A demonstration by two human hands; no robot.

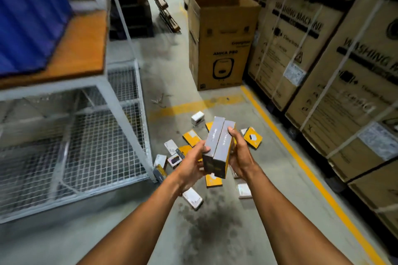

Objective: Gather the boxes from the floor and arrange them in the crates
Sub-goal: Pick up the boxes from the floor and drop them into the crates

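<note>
Fingers of the left hand (pixel 191 162) and the right hand (pixel 240 157) curl around two grey boxes (pixel 218 146), held side by side above the floor (pixel 269 178). More small boxes (pixel 191 136) lie scattered below them, from 12 to 6 o'clock. A wire-mesh table (pixel 86 135) stands at 9 o'clock, with a blue crate (pixel 28 15) on its wooden top.

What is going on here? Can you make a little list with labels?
left hand: holds the grey boxes
right hand: holds the grey boxes
grey boxes: two, side by side, lifted
floor: small yellow and white boxes scattered
blue crate: on the wooden table, upper left
open carton: standing beyond the yellow line
</note>
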